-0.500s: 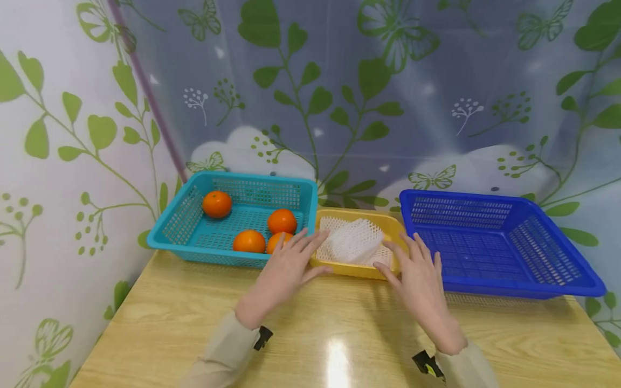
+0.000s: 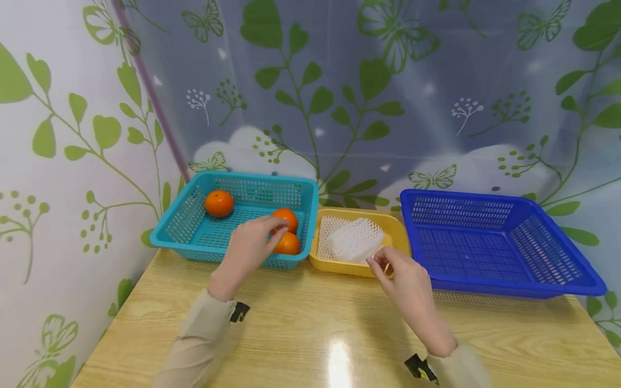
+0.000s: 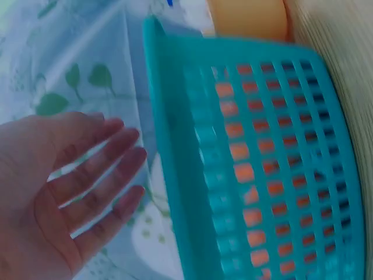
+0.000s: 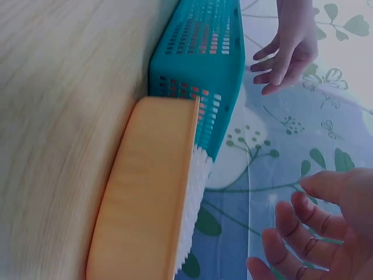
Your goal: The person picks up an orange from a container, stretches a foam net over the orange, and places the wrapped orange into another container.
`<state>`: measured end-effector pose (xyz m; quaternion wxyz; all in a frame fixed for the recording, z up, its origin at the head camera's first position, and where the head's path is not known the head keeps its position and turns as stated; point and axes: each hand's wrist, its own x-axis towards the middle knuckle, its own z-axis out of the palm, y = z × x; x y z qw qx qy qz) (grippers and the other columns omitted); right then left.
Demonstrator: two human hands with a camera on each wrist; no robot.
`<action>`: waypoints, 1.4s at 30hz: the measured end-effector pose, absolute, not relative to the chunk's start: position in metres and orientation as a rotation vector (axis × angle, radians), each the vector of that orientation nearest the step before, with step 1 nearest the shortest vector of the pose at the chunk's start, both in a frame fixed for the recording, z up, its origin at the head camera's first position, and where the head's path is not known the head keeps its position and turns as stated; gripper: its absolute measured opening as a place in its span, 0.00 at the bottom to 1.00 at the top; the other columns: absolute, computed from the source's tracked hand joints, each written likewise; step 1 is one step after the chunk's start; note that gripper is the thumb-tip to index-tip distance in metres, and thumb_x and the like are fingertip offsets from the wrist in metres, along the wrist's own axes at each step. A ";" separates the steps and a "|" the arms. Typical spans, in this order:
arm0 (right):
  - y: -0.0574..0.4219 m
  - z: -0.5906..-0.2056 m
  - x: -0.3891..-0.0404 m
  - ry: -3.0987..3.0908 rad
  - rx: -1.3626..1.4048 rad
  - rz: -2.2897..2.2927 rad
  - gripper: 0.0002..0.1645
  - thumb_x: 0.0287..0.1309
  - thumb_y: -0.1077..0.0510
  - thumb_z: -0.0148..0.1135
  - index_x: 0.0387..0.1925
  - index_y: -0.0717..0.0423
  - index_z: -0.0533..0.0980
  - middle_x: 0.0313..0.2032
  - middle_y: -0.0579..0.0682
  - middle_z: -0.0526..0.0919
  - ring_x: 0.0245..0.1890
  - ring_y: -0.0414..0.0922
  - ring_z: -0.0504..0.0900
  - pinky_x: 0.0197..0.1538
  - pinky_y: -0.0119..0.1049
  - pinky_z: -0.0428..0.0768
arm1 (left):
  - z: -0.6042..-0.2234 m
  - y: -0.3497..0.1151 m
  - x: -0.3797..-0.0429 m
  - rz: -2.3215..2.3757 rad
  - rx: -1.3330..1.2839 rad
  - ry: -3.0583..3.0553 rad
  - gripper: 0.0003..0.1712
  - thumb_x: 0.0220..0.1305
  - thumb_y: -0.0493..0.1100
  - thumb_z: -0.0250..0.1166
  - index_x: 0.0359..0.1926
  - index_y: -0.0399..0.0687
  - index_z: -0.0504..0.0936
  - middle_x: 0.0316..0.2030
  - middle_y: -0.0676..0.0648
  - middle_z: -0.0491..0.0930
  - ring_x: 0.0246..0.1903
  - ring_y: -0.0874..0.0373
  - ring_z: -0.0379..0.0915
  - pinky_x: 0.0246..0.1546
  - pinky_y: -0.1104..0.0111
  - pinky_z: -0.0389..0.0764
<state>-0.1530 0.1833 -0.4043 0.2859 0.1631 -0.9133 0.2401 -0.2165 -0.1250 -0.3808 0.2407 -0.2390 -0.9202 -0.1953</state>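
My left hand (image 2: 249,245) hovers over the front of the teal basket (image 2: 257,177), fingers loosely bent and nothing between them in the left wrist view. One orange (image 2: 219,203) lies at the basket's back left. By my left fingertips are a second orange (image 2: 285,220) and a third orange (image 2: 288,244); the hand covers part of the basket floor. At the front right of the yellow basket (image 2: 339,267), my right hand (image 2: 407,280) hangs with relaxed, bent fingers and holds nothing. White foam netting (image 2: 356,240) lies inside the yellow basket.
A dark blue basket (image 2: 509,285) stands to the right of the yellow one. All three baskets sit side by side on a wooden table (image 2: 301,323), before a patterned curtain (image 2: 339,134).
My left hand has moved left, from between the teal and yellow baskets to above the teal one, hiding the front-left orange. My right hand's fingers have drawn in and back from the netting.
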 end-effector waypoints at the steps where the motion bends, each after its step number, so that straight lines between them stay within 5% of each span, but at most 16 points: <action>1: 0.181 -0.405 -0.154 -2.447 0.443 0.646 0.11 0.59 0.58 0.73 0.27 0.50 0.77 0.23 0.43 0.79 0.23 0.41 0.80 0.25 0.33 0.76 | -0.382 -0.130 -0.220 -0.523 -0.611 -2.552 0.11 0.67 0.44 0.70 0.48 0.47 0.88 0.39 0.47 0.88 0.19 0.57 0.74 0.15 0.70 0.70; 6: 0.166 -0.407 -0.158 -2.470 0.480 0.673 0.10 0.60 0.56 0.73 0.28 0.50 0.77 0.24 0.43 0.81 0.25 0.41 0.80 0.26 0.32 0.76 | -0.386 -0.154 -0.236 -0.480 -0.453 -2.813 0.26 0.68 0.48 0.69 0.61 0.41 0.79 0.51 0.38 0.82 0.36 0.43 0.81 0.30 0.55 0.84; 13: 0.140 -0.407 -0.162 -2.469 0.558 0.679 0.05 0.62 0.55 0.71 0.31 0.49 0.82 0.27 0.41 0.83 0.26 0.41 0.80 0.28 0.31 0.77 | -0.391 -0.178 -0.255 -0.473 -0.394 -3.153 0.34 0.69 0.53 0.67 0.68 0.38 0.73 0.63 0.30 0.73 0.57 0.32 0.73 0.52 0.42 0.78; 23: 0.112 -0.407 -0.168 -2.511 0.589 0.734 0.02 0.63 0.55 0.70 0.37 0.48 0.84 0.31 0.41 0.84 0.29 0.41 0.82 0.30 0.30 0.78 | -0.394 -0.181 -0.271 -0.556 -0.409 -3.355 0.43 0.63 0.55 0.72 0.70 0.37 0.69 0.60 0.32 0.76 0.51 0.40 0.76 0.51 0.50 0.78; 30: 0.099 -0.411 -0.171 -2.495 0.621 0.775 0.09 0.62 0.54 0.71 0.42 0.52 0.85 0.35 0.45 0.86 0.31 0.44 0.85 0.29 0.31 0.79 | -0.398 -0.184 -0.271 -0.588 -0.360 -3.226 0.40 0.61 0.55 0.71 0.67 0.37 0.71 0.45 0.35 0.82 0.37 0.43 0.78 0.40 0.52 0.80; 42: 0.088 -0.411 -0.179 -2.405 0.701 0.919 0.15 0.65 0.57 0.69 0.51 0.55 0.83 0.44 0.49 0.87 0.35 0.47 0.85 0.35 0.37 0.84 | -0.381 -0.175 -0.259 -0.699 -0.395 -2.898 0.42 0.63 0.59 0.70 0.70 0.42 0.68 0.52 0.33 0.77 0.43 0.39 0.77 0.46 0.43 0.75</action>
